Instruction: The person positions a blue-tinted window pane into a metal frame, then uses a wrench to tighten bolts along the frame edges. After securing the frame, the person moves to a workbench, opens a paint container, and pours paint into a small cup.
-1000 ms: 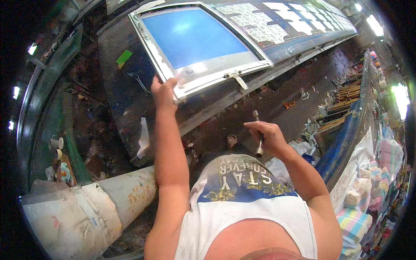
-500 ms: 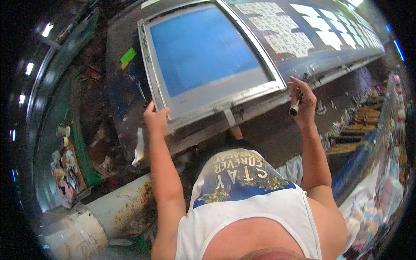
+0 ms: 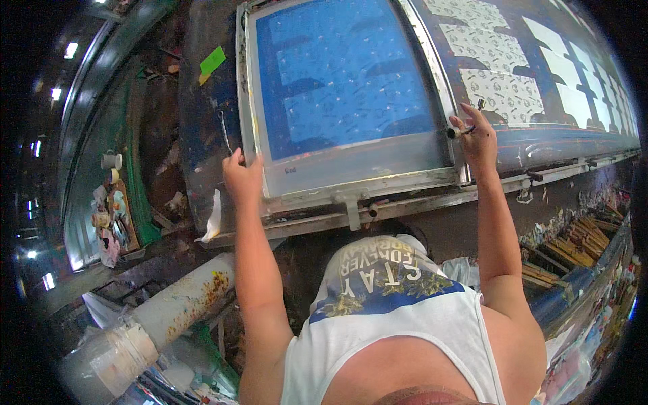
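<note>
A screen-printing frame with silver metal bars and a see-through blue mesh lies on the long table. Patterned pieces show through the mesh. My left hand grips the near left corner of the frame, thumb and fingers on either side of its left bar. Just by those fingers lies a wrench. Beside the near right corner, my right hand is closed on a short rod-like tool with a dark round end; its exact kind cannot be made out.
Rows of white patterned pieces lie on the table to the right. A green and yellow scrap is at the left. A metal rail runs along the near edge. A rust-stained pipe lies at lower left, stacked wooden strips at right.
The frame has come to lie lower over the table, and the pattern beneath shows through the mesh. My right hand has turned the tool sideways, nearer the frame. The whole view has shifted.
</note>
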Motion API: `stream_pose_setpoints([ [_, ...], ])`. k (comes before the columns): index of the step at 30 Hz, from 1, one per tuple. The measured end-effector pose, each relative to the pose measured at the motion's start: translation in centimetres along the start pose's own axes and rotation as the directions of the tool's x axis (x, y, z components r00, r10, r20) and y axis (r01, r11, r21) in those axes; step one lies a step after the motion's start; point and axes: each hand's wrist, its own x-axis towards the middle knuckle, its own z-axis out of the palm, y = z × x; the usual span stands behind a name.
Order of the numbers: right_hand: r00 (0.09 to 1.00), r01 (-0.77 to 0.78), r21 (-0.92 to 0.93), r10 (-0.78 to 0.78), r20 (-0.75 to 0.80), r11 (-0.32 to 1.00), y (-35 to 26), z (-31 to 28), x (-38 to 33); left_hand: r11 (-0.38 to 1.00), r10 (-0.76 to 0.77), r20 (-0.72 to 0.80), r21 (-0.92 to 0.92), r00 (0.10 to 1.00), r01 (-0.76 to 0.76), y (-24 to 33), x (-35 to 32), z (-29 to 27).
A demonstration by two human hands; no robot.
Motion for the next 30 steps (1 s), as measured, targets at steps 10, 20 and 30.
stream_pose_setpoints([
  [10, 0.999, -0.049, -0.034, 0.05, 0.004, 0.998, 0.1, 4.3, 0.1, 0.97, -0.08, -0.014, -0.232, 0.997, 0.075, -1.4, 1.7, 2.7],
  [20, 0.999, -0.05, 0.047, 0.05, -0.016, 0.998, 1.4, 4.5, 0.5, 0.957, -0.097, -0.035, -0.277, 0.995, 0.084, -0.1, 0.4, 2.6],
  [30, 0.999, -0.036, 0.084, 0.037, -0.011, 0.996, 2.1, 4.1, 1.3, 0.963, -0.112, -0.002, -0.246, 0.994, 0.108, 1.3, 0.0, 3.1],
])
